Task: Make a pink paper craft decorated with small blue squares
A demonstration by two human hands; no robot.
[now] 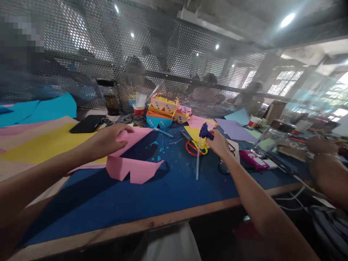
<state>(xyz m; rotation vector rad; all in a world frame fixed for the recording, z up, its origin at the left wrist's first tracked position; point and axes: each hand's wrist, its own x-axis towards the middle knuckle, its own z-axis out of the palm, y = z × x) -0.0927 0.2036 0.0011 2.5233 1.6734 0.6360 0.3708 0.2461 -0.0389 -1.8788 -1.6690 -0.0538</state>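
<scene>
My left hand point(110, 139) rests on a folded pink paper piece point(133, 159) on the blue table top point(114, 195), fingers curled over its upper flap. My right hand point(219, 143) is closed around a blue glue gun point(205, 132) with a clear glue stick point(198, 159) hanging down from it toward the table. Red-and-yellow scissors point(194, 146) lie just left of that hand.
Stacked paper boats point(164, 110) stand at the back centre beside a red cup point(139, 108). Yellow and pink sheets point(35, 145) lie left with a black phone point(87, 124). A pink device point(254, 159) and another person's arm point(326, 170) are at the right.
</scene>
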